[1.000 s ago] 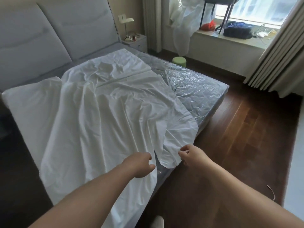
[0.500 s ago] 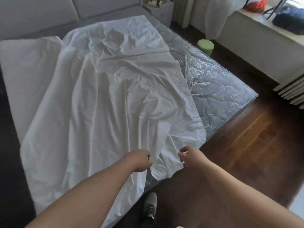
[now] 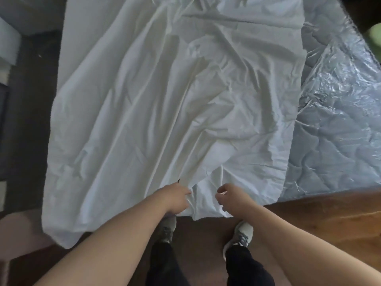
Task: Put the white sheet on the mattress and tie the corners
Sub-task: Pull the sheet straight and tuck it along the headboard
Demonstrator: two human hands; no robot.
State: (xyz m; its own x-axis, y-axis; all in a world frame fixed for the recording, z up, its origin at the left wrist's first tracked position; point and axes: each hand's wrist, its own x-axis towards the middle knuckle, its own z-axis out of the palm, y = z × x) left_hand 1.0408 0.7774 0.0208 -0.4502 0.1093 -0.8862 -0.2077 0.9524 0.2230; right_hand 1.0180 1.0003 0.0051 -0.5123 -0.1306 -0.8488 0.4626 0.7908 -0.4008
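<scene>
**Drawing the sheet edge in to the foot of the bed**

Looking almost straight down now, where half a second ago the view still took in the headboard end and the window ledge, the head camera has tipped toward the person's own feet. Both hands have stayed on the near hem of the white sheet [image 3: 165,104] through that tilt. The left hand [image 3: 175,198] has its fingers curled around a gather of cloth at the hem. The right hand [image 3: 231,200] is curled too, with the fingertips pinching the edge just beside the left (the thumb side is hidden, so how deep the pinch goes I cannot tell).

The sheet lies spread and wrinkled over the mattress [image 3: 340,124], with its near edge hanging past the foot and its left side draped over the left edge. The right strip of the plastic-wrapped mattress is uncovered, as it was a second ago. My reading is that the person has closed in on the hem to find a corner or to pull the cloth sideways; spreading is not finished, and no corner is tied yet.

Counted:
- one white sheet
- one mattress, partly bare on the right
- two hands, both gripping the hem, close together but not touching
- two shoes: the left shoe [image 3: 168,228] partly under the left wrist, the right shoe [image 3: 240,236] in plain sight on the wooden floor [image 3: 329,215]
- one green object [image 3: 376,36], cut off at the right margin
</scene>
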